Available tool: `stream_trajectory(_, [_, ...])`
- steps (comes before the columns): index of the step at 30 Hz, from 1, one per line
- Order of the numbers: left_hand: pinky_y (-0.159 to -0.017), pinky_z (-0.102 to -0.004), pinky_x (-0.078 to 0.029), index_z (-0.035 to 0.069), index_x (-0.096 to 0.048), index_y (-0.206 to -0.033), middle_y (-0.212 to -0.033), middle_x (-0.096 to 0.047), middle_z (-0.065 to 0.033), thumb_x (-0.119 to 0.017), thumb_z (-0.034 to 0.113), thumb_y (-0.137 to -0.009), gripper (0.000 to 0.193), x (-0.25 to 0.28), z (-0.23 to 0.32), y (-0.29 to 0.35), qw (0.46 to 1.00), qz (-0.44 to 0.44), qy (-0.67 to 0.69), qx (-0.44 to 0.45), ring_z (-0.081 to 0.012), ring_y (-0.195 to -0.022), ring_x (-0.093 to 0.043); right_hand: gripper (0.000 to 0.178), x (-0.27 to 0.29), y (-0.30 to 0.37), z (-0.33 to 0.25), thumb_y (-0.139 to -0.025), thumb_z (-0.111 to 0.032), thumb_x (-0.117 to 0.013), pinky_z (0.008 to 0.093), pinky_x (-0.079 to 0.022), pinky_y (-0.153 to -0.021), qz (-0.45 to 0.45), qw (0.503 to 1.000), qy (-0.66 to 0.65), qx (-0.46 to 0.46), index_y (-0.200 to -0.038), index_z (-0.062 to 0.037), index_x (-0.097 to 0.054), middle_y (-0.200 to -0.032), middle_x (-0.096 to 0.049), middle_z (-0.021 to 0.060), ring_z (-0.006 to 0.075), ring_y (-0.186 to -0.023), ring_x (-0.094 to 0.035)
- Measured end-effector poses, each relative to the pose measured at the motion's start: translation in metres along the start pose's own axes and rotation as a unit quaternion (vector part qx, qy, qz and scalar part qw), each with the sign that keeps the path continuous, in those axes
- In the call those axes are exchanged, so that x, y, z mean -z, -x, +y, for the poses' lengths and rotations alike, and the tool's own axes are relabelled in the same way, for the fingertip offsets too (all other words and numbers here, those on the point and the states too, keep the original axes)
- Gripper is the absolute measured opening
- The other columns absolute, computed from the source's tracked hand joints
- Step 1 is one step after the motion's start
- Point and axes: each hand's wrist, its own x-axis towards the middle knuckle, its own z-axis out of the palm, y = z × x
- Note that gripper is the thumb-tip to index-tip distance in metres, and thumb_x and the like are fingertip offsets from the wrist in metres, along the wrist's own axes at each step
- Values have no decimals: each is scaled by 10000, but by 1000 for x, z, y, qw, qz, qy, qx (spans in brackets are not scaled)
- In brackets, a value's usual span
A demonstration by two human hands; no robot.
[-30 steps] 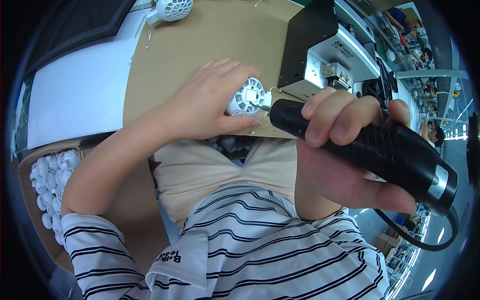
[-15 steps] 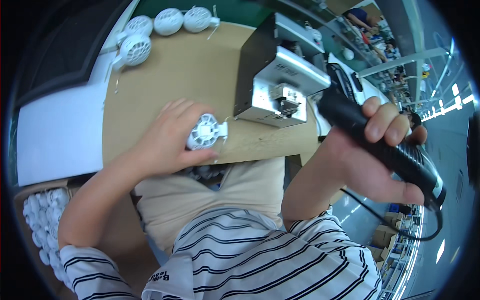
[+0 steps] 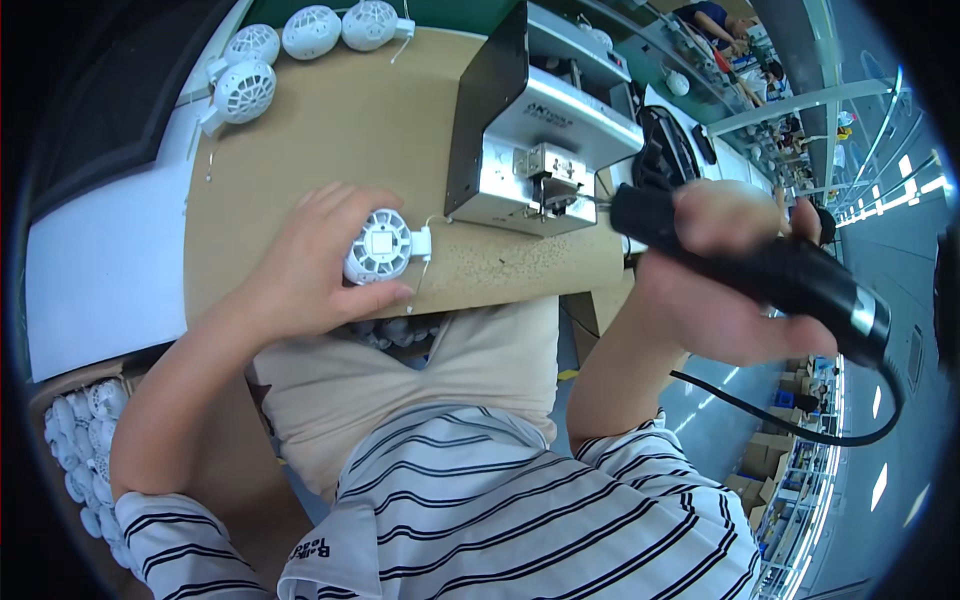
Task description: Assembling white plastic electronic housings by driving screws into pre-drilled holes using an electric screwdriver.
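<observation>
My left hand (image 3: 305, 265) is wrapped round a white vented, round housing (image 3: 382, 246) that lies at the near part of the board. A short clip-like tab and thin wires stick out from the housing's right side. My right hand (image 3: 700, 300) grips a black corded electric screwdriver (image 3: 648, 220), tilted with its thin bit pointing left. The bit is at the front outlet of a metal screw feeder (image 3: 490, 185); whether it touches there I cannot tell. Motion blurs the right fingers.
Several similar white housings (image 3: 312, 32) stand along the far left of the brown board (image 3: 330, 130). A box of white housings (image 3: 90, 440) is at lower left. Small dark specks lie before the feeder. The screwdriver's cable (image 3: 790, 433) loops at right. Other people sit far right.
The screwdriver has moved left, bringing its bit to the feeder's outlet. My left hand still holds the housing. The whole view has shifted slightly.
</observation>
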Motion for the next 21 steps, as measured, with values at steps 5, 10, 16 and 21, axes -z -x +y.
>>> stream_trajectory(5, [-935, -394, -440, 45, -570, -1213, -1095, -622, -129, -819, 278, -720, 599, -1, -2, -1, 1000, 2, -1, 1, -309, -989, -574, 950, -17, 29, 11, -862, -881, -371, 421, -527, -697, -9, 998, 18, -67, -1325, -71, -548, -788, -657, 82, 209, -653, -630])
stream_trajectory(10, [-935, -388, -447, 49, -569, -1224, -1133, -620, -124, -813, 259, -712, 605, 1, -2, 5, 1000, -1, -7, 11, -304, -1005, -572, 931, -22, 30, 4, -877, -856, -396, 415, -522, -709, -66, 992, -3, -105, -1374, -78, -514, -835, -655, 79, 204, -679, -624])
stream_trajectory(16, [-939, -380, -439, 75, -568, -1224, -1114, -621, -101, -815, 245, -714, 592, -5, -2, 7, 1000, 10, -22, -9, -289, -999, -571, 903, -55, 43, -14, -897, -815, -423, 404, -503, -749, -81, 978, -102, -161, -1439, -94, -472, -913, -628, 52, 194, -710, -605])
stream_trajectory(21, [-942, -376, -434, 93, -567, -1217, -1100, -620, -81, -816, 224, -714, 577, -5, -3, 8, 999, 18, -32, -29, -276, -988, -569, 903, -80, 57, -2, -897, -798, -452, 399, -485, -773, -109, 966, -160, -174, -1480, -110, -445, -939, -599, 38, 182, -714, -579])
